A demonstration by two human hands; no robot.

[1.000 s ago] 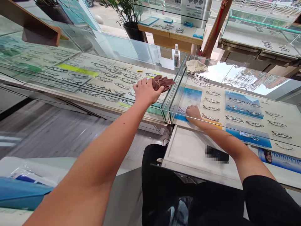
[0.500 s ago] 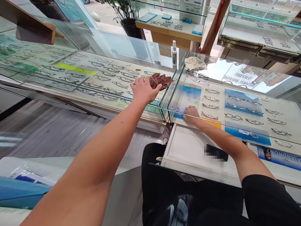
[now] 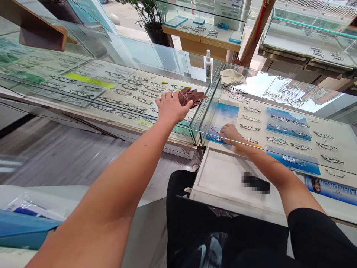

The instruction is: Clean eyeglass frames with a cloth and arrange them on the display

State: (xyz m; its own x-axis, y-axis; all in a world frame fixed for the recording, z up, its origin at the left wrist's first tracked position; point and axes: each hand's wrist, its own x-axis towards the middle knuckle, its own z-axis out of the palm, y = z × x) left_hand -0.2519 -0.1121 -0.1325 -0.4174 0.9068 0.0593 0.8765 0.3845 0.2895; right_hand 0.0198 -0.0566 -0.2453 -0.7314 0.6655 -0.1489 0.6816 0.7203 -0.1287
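Observation:
My left hand (image 3: 173, 106) is closed on a bunched brown cloth (image 3: 192, 97), which rests on the glass top of the left display case (image 3: 125, 56). Inside the right-hand case, my right hand (image 3: 230, 133) is low at the front left corner, its fingers bent and pinching at the edge of a pair of eyeglasses (image 3: 216, 130). Those eyeglasses lie on a blue card (image 3: 226, 111); the fingertips are partly hidden behind the hand. More eyeglasses (image 3: 250, 127) stand in rows just right of it, and an orange card (image 3: 252, 147) shows beneath my forearm.
A white spray bottle (image 3: 208, 65) stands on the glass near the corner, with a beige cloth (image 3: 232, 77) beside it. A pulled-out white drawer (image 3: 217, 175) holds a dark, partly blurred object (image 3: 256, 183). Glass edges (image 3: 198, 130) meet between both cases.
My right hand has shifted slightly right and up, showing more of the eyeglasses on the blue card. My left hand and the brown cloth stay in place.

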